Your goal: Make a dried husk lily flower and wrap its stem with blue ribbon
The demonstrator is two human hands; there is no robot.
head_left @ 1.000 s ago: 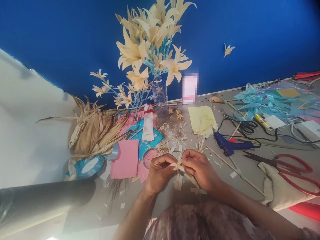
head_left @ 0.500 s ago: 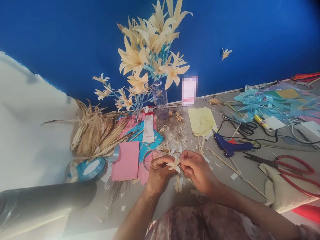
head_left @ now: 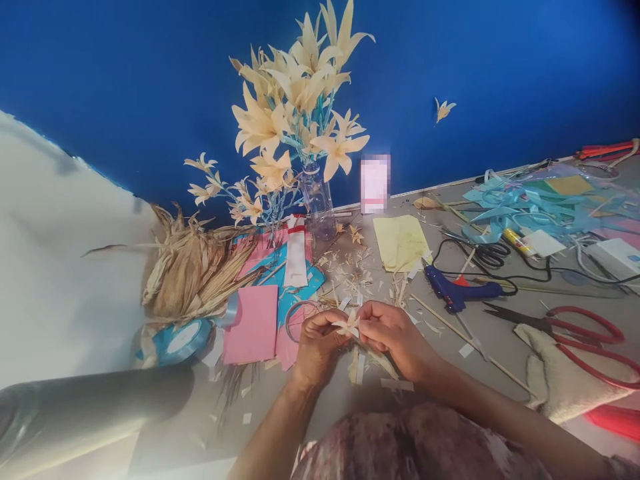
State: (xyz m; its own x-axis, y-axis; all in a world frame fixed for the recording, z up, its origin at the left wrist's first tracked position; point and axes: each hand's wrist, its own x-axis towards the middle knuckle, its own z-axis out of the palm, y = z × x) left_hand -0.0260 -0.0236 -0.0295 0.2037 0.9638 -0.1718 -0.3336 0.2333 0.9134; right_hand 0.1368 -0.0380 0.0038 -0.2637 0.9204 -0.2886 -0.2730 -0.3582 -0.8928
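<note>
A small cream flower (head_left: 349, 325) with pointed petals is held between my two hands, just above the table. My left hand (head_left: 320, 343) pinches it from the left side, thumb and fingers closed. From the right, my right hand (head_left: 387, 328) grips a petal edge between thumb and forefinger. Thin husk-like scraps (head_left: 350, 277) lie on the table beyond my hands. A roll of tape (head_left: 295, 321) stands behind my left hand, beside a pink pad (head_left: 251, 325).
A clear bottle (head_left: 320, 210) holds tall cream flowers (head_left: 300, 87) at the back. Dried husks (head_left: 183, 267) and blue ribbon (head_left: 193, 340) lie left. To the right are a blue glue gun (head_left: 457, 290), red-handled scissors (head_left: 575, 327), yellow paper (head_left: 401, 243) and a thin stick (head_left: 450, 327).
The view has shifted slightly. The flower has tilted a little in my fingers, and a pale strip now shows below my right hand. Both hands keep their grip.
</note>
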